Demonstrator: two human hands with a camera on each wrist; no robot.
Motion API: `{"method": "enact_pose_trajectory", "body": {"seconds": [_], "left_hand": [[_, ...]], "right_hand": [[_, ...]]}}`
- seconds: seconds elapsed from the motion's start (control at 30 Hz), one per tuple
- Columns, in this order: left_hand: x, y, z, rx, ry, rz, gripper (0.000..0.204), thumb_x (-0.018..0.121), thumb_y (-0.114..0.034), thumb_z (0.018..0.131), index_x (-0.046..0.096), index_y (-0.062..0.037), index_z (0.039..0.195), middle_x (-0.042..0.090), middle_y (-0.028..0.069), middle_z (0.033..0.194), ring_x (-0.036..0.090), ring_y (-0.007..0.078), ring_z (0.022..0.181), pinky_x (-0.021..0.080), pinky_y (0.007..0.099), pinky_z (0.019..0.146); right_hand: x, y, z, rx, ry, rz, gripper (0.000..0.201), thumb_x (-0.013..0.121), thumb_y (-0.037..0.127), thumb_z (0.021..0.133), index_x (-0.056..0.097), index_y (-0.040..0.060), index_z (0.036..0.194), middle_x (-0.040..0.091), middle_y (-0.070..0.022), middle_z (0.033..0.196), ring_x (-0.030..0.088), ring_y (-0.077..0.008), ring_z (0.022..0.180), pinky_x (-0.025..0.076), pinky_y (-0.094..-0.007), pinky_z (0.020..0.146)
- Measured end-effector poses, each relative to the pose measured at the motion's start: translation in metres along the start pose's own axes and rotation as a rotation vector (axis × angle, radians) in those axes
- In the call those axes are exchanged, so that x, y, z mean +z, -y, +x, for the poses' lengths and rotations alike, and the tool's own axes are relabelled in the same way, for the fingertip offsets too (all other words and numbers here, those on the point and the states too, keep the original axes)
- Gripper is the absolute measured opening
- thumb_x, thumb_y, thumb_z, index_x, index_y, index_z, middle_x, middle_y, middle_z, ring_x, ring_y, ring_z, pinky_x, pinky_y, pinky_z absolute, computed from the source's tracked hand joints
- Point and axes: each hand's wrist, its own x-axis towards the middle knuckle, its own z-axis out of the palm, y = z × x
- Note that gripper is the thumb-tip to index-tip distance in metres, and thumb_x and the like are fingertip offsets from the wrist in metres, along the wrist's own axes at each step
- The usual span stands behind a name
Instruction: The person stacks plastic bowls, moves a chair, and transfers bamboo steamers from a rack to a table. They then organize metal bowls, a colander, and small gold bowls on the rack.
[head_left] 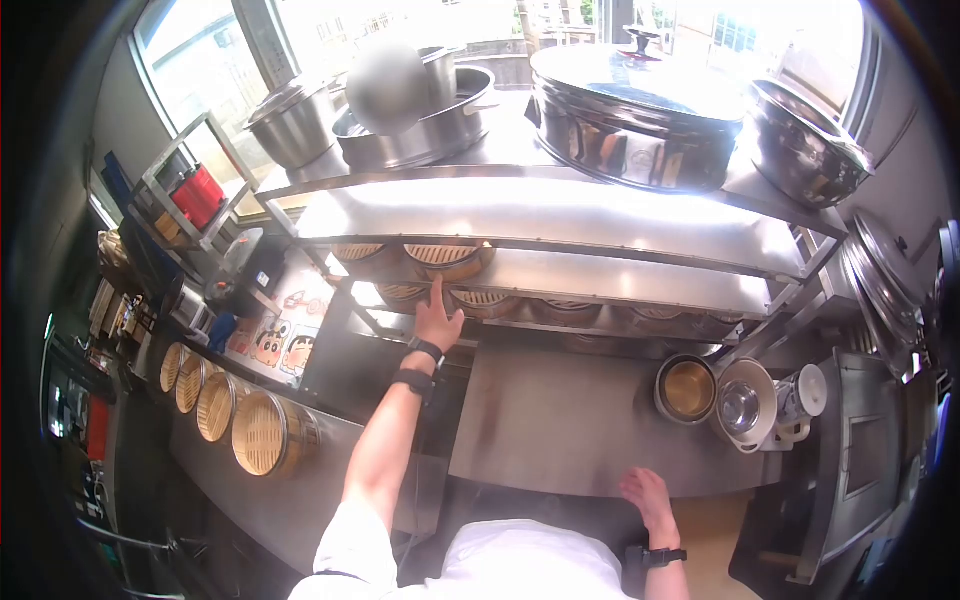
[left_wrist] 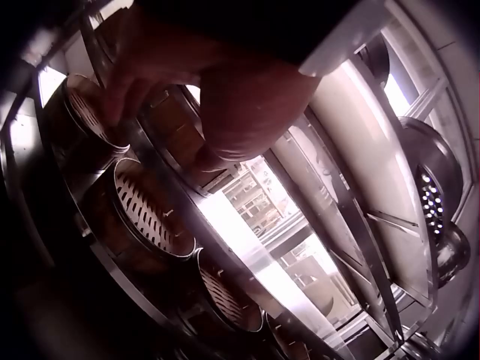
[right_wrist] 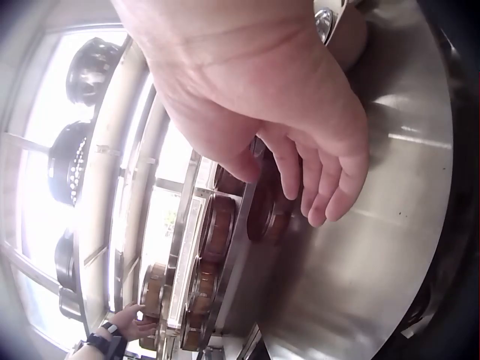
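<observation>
My left hand (head_left: 437, 322) reaches forward to the lower shelves of the steel rack, index finger stretched out. Its fingertip overlaps the near side of a round steamer basket (head_left: 447, 260) with a slatted base. More slatted steamers (head_left: 485, 302) sit in a row on the shelf below. In the left wrist view, the left fingers (left_wrist: 124, 94) hang near a steamer (left_wrist: 86, 109), and another steamer (left_wrist: 154, 210) shows beneath. Over the front edge of the steel worktop (head_left: 550, 420), my right hand (head_left: 650, 492) hangs with loosely bent fingers and holds nothing.
Several steamers (head_left: 268, 432) lie on their sides along the left counter. Metal pots (head_left: 687, 388) and a white-rimmed bowl (head_left: 745, 405) stand at the worktop's right. A large lidded pot (head_left: 635, 120) and other pans fill the rack's top shelf (head_left: 500, 178).
</observation>
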Motion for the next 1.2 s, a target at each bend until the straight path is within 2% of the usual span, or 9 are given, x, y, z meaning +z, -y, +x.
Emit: {"method": "enact_pose_trajectory", "body": {"seconds": [0.1,0.27,0.33,0.5,0.7,0.9,1.0,1.07,1.2], "left_hand": [[-0.006,-0.01,0.042,-0.097,0.033,0.084,0.084,0.067,-0.032,0.083,0.019,-0.0297,0.152,0.043,0.0407,0.125,0.053,0.0539,0.11,0.044,0.053,0.099],[-0.007,0.002,0.063,-0.028,0.099,0.073,0.065,0.073,-0.037,0.079,0.041,-0.0172,0.132,0.052,0.0327,0.118,0.054,0.0482,0.108,0.046,0.05,0.094],[-0.005,0.008,0.049,0.033,-0.02,0.055,0.052,0.083,-0.031,0.072,0.052,-0.0098,0.109,0.055,0.0232,0.114,0.057,0.042,0.1,0.048,0.0474,0.086],[-0.035,-0.002,-0.026,0.267,0.127,-0.068,0.045,0.087,-0.021,0.065,0.058,-0.0089,0.097,0.055,0.0188,0.118,0.059,0.0372,0.099,0.051,0.0439,0.083],[0.015,0.007,-0.131,0.556,0.399,-0.046,0.046,0.085,-0.026,0.064,0.059,-0.0108,0.098,0.049,0.0195,0.134,0.061,0.0348,0.1,0.052,0.043,0.081],[0.097,0.033,-0.192,0.497,0.681,0.076,0.044,0.084,-0.03,0.066,0.059,-0.0133,0.099,0.052,0.0194,0.126,0.06,0.0385,0.105,0.051,0.0462,0.085],[0.124,0.057,-0.196,0.416,0.666,0.071,0.043,0.081,-0.031,0.071,0.061,-0.014,0.105,0.052,0.0186,0.127,0.059,0.0384,0.109,0.051,0.0468,0.089],[0.12,0.069,-0.187,0.338,0.929,0.056,0.049,0.072,-0.031,0.08,0.058,-0.0148,0.124,0.053,0.0207,0.126,0.057,0.038,0.112,0.05,0.0464,0.093],[0.062,0.074,-0.116,0.142,0.369,-0.067,0.056,0.07,-0.029,0.082,0.05,-0.0142,0.131,0.054,0.0179,0.126,0.056,0.0369,0.114,0.049,0.0457,0.093]], "right_hand": [[-0.009,-0.007,0.0,0.018,-0.065,0.075,0.034,0.052,0.028,0.099,0.057,0.0,0.118,0.065,-0.0146,0.108,0.065,-0.0253,0.098,0.054,-0.0375,0.082],[0.005,-0.008,0.0,0.032,-0.078,0.108,0.03,0.052,0.027,0.1,0.058,0.0015,0.115,0.066,-0.0123,0.106,0.065,-0.0216,0.091,0.053,-0.0332,0.078],[0.016,-0.004,0.001,0.028,-0.07,0.106,0.03,0.053,0.027,0.099,0.058,0.0021,0.115,0.066,-0.0119,0.106,0.066,-0.0213,0.091,0.053,-0.0328,0.078],[0.047,0.005,0.021,0.008,-0.026,0.082,0.029,0.053,0.027,0.099,0.059,0.0036,0.115,0.066,-0.0109,0.107,0.066,-0.0202,0.091,0.053,-0.0318,0.077],[0.083,0.006,0.062,0.045,0.033,-0.081,0.037,0.056,0.029,0.097,0.055,0.0018,0.123,0.065,-0.0117,0.111,0.065,-0.0231,0.097,0.053,-0.0349,0.084],[0.088,-0.043,0.113,0.154,0.009,-0.512,0.066,0.06,0.036,0.093,0.036,0.0038,0.145,0.061,-0.0168,0.119,0.064,-0.0273,0.101,0.054,-0.0395,0.084],[0.089,-0.055,0.12,0.151,-0.008,-0.574,0.072,0.064,0.037,0.089,0.037,0.0018,0.146,0.065,-0.0154,0.106,0.065,-0.023,0.085,0.055,-0.0352,0.069],[0.09,-0.064,0.123,0.187,-0.052,-0.602,0.073,0.063,0.037,0.089,0.036,0.0022,0.147,0.064,-0.0173,0.106,0.066,-0.0258,0.088,0.056,-0.0369,0.072],[0.097,-0.07,0.128,0.209,0.013,-0.596,0.071,0.061,0.037,0.09,0.036,0.0009,0.145,0.063,-0.0197,0.111,0.066,-0.028,0.094,0.056,-0.0402,0.075]]}}
